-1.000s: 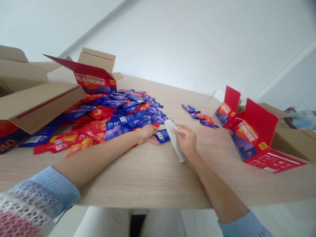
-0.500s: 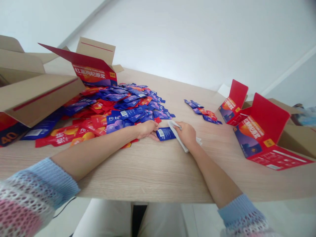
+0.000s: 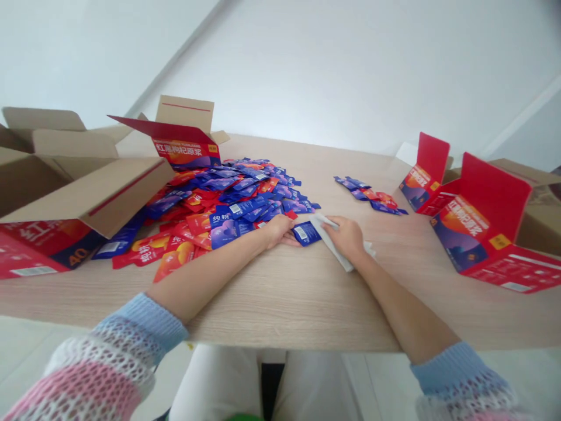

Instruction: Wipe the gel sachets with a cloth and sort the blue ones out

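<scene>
Near the middle of the wooden table (image 3: 280,304), my left hand (image 3: 281,231) is closed on the left end of a blue sachet (image 3: 307,233) with a white barcode label. My right hand (image 3: 346,237) grips a folded white cloth (image 3: 335,248), which lies over the sachet's right end. Just left of and behind my left hand spreads a large pile of blue and red sachets (image 3: 223,193). My left forearm passes in front of the pile's near edge.
Open red and brown cartons stand at the left (image 3: 83,193) and behind the pile (image 3: 186,153). Two open red boxes (image 3: 477,234) (image 3: 427,181) stand at the right. A small group of sachets (image 3: 370,196) lies behind my right hand.
The camera view has shifted, so the scene sits further right and more of the left carton shows. Both hands keep hold of the sachet and the cloth, and the cloth covers more of the sachet.
</scene>
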Available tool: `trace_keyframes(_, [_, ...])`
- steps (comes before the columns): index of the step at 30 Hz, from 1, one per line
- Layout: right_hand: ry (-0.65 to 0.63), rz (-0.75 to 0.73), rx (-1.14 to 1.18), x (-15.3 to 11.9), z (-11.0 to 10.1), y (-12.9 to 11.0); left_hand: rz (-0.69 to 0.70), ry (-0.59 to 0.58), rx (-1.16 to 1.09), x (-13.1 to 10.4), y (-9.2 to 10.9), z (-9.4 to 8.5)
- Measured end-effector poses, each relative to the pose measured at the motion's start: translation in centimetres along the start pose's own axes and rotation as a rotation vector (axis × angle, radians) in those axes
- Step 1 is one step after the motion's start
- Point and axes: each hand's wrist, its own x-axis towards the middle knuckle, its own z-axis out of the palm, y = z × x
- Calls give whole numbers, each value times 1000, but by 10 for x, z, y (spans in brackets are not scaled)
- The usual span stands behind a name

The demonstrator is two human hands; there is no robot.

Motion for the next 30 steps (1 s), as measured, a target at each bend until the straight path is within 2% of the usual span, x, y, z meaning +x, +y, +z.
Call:
trace_keyframes(4, [-87, -260, 161, -8, 13, -35, -59, 17, -84, 3, 7, 3])
trace_keyframes(8, [-142, -396, 302, -11, 15, -49, -12, 73, -83, 7, 2, 5])
trace_keyframes(13, [-352, -398, 512, -9, 3, -35, 25, 219, 24, 12, -6, 7])
trace_keyframes(15, [-462, -358, 538, -6, -3, -23, -11, 216, 21, 12, -4, 7])
trace_keyframes(17, [-501, -293, 492, -1, -8, -9, -56, 190, 0, 10, -2, 8])
trace_keyframes(19, [-424, -194, 351, 4, -11, 7, -76, 172, -12, 8, 0, 10])
trace_keyframes(23, [-151, 76, -32, 13, -16, 37, -49, 198, 12, 4, 0, 13])
trace_keyframes(25, [-89, 170, -127, 16, -19, 47, -46, 205, 26, 3, -1, 13])
trace_keyframes(27, [-53, 198, -141, 16, -22, 51, -41, 210, 36, 4, -2, 13])
trace_keyframes(30, [11, 140, -80, 13, -22, 42, -35, 215, 43, 4, -2, 12])
